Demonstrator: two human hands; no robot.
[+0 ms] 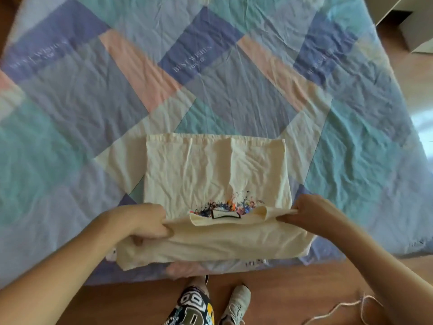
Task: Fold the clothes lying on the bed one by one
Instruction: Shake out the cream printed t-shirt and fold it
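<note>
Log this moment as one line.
cream T-shirt on bed | left hand grips near edge | right hand grips near edge | fold underway

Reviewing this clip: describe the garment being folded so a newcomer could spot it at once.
On the pastel patchwork bedspread, look at the near edge, between the left hand and right hand. There lies the cream T-shirt, plain except for a multicoloured splatter print by its black-edged neck label.

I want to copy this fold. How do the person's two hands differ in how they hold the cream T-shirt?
The left hand grips the cream T-shirt with fingers curled under a thick bunch; the right hand pinches a thinner edge. The left hand sits nearer the person, the right slightly farther. Both hold the near folded edge.
</note>
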